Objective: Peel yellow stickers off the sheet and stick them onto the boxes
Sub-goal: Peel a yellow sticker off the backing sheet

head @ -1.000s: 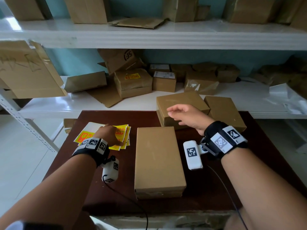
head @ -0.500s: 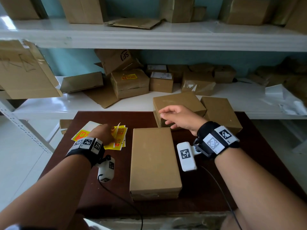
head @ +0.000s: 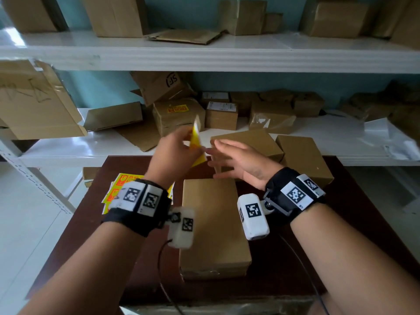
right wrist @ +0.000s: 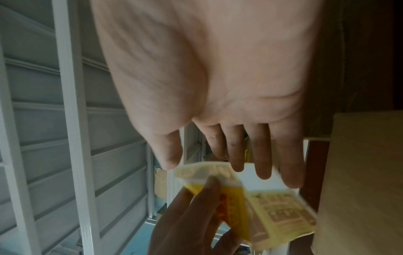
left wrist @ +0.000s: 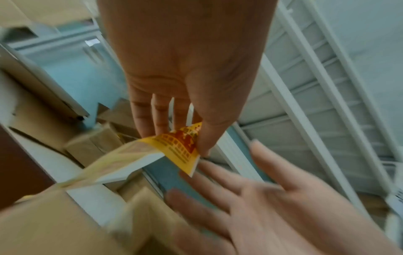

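The left hand (head: 175, 153) is raised above the far part of a dark brown desk (head: 95, 214), pinching a yellow sticker sheet (head: 196, 142) between thumb and fingers. In the left wrist view the thumb presses on the printed yellow face with red markings, near one corner, while the fingers sit behind it. The sheet stands almost on edge in the head view, its long axis running up and away from the person, the upper end tipped toward the shelf (head: 68, 151) behind the desk. Its free part curls and is blurred.

The right hand (head: 241, 162) hovers just beside the sheet, palm turned toward it, fingers straight and spread, holding nothing. Its fingertips lie close to the sheet's lower edge; whether they touch it cannot be told.

Below the hands a long cardboard box (head: 213, 226) lies flat on the desk, its long axis pointing away from the person. Two more boxes (head: 302, 155) sit behind it on the desk. A stack of yellow sticker sheets (head: 118, 189) rests on the desk's left side, partly hidden by the left wrist.

Half a second ago the left hand was down on that stack and the right hand rested over the far box; now both have met in the air over the long box.
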